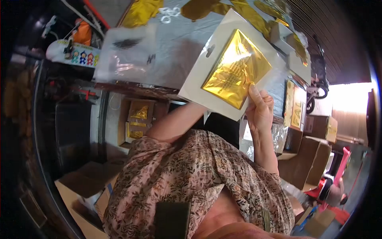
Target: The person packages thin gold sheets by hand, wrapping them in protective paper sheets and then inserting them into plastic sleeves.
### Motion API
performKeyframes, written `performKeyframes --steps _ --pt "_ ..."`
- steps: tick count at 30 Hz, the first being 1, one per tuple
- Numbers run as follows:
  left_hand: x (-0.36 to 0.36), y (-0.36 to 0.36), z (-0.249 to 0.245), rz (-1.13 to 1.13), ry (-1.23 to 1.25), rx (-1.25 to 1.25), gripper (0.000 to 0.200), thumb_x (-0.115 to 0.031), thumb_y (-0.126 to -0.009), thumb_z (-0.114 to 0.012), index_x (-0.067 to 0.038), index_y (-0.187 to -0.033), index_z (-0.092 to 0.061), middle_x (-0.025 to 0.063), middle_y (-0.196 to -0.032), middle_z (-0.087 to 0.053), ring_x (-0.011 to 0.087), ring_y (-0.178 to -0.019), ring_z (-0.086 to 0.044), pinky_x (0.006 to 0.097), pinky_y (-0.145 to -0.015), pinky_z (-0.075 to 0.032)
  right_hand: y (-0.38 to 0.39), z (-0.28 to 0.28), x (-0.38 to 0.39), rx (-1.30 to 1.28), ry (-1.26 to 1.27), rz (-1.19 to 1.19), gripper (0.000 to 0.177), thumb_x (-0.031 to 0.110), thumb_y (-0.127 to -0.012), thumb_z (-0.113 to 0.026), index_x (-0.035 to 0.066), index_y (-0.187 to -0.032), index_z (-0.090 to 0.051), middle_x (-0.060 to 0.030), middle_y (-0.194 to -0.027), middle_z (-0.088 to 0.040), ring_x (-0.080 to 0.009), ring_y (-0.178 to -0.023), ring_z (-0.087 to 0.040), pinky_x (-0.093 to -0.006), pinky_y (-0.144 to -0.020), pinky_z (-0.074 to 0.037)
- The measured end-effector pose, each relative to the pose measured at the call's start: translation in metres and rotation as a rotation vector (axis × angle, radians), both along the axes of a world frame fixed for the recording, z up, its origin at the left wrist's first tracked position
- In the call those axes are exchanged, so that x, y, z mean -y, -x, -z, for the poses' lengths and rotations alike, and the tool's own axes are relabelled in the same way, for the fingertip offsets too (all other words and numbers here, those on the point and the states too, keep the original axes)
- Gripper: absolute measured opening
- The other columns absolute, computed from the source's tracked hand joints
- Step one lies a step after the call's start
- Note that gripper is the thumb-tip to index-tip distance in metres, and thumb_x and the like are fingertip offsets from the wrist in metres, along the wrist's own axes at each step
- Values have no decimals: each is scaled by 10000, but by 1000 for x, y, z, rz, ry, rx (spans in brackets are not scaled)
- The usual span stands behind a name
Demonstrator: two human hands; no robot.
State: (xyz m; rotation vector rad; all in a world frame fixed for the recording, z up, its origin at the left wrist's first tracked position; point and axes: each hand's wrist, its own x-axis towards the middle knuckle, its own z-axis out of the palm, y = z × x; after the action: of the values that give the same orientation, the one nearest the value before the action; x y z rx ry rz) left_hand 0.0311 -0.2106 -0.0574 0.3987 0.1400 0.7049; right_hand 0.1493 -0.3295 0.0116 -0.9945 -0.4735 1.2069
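Observation:
A large white card (195, 79) with a hanging slot at its left is held up tilted over the work surface. On its face lies a shiny gold foil packet (234, 67) with small dark print. My right hand (260, 105) is closed on the card's lower right edge, its thumb on the front beside the foil. My left forearm (179, 123) reaches up behind the card, which hides the left hand and its fingers.
The plastic-covered table (159, 51) bears gold foil pieces (143, 12) and white rings (170, 14) at its far side. Cardboard boxes stand at lower left (85, 179) and right (306, 163). Another person (334, 195) is at far right.

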Motion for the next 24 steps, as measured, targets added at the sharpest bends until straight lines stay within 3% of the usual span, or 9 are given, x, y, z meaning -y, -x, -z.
performKeyframes --steps 3,5,6,9,12,16,21,23,24 --pt "-25 49 -16 -192 -146 -483 541 -417 -1121 -363 -34 -1491 -459 109 -1404 -586 216 -1293 -572 372 -1078 -486 -11 -17 0 77 1 55 126 53 -1003 -660 -22 -1083 -722 -69 -1059 -743 -99 -907 -683 -236 -841 -539" --pt "-46 69 -67 135 -100 -82 514 -402 -1115 -415 -21 -1440 -527 74 -1281 -663 199 -1176 -641 360 -1010 -531 -19 -20 4 198 -9 62 167 55 -1005 -658 -46 -1120 -725 -53 -1034 -738 -75 -860 -648 -217 -786 -508" --pt "-50 73 -78 152 -97 -85 514 -402 -1115 -415 -21 -1440 -527 74 -1281 -663 199 -1176 -641 360 -1010 -531 -28 -16 6 194 -3 78 167 55 -1005 -658 -46 -1120 -725 -53 -1034 -738 -75 -860 -648 -217 -786 -508" --pt "-50 79 -86 60 -407 -304 470 -318 -1056 -607 -9 -1403 -547 48 -1225 -684 157 -1092 -658 322 -966 -541 -37 -7 12 237 3 -28 168 76 -1009 -662 -44 -1102 -736 -33 -982 -731 -60 -799 -614 -199 -721 -466" --pt "-38 72 -91 118 -658 -600 458 -127 -842 -875 -13 -1226 -654 28 -1147 -710 112 -1003 -654 275 -890 -539 -17 -18 5 269 36 105 163 101 -1011 -668 -32 -1060 -748 -12 -911 -725 -48 -761 -599 -190 -676 -440" --pt "-30 67 -83 12 -764 -627 379 -132 -869 -850 -14 -1189 -683 23 -1125 -716 110 -999 -652 277 -902 -536 -23 -27 11 367 160 20 167 136 -1002 -696 -21 -1025 -750 -12 -875 -724 -38 -714 -590 -197 -632 -441" --pt "-20 70 -74 74 -593 -615 403 -76 -904 -799 -27 -1274 -646 53 -1159 -716 126 -1025 -670 306 -901 -557 -27 -23 12 602 275 21 235 197 -948 -781 -18 -1032 -737 -17 -867 -716 -49 -669 -592 -211 -613 -459" --pt "-19 70 -68 69 -578 -587 399 -79 -910 -794 -36 -1278 -647 53 -1170 -716 130 -1021 -676 312 -898 -563 -28 -15 10 1142 150 287 357 223 -879 -848 -20 -1101 -709 -43 -981 -722 -81 -782 -628 -230 -655 -478" --pt "-19 70 -65 55 -569 -556 395 -82 -916 -789 -44 -1282 -648 54 -1181 -716 135 -1018 -682 319 -894 -569 -28 -19 7 1316 152 374 542 213 -818 -889 -8 -1255 -658 -97 -1164 -704 -138 -991 -650 -278 -794 -519"
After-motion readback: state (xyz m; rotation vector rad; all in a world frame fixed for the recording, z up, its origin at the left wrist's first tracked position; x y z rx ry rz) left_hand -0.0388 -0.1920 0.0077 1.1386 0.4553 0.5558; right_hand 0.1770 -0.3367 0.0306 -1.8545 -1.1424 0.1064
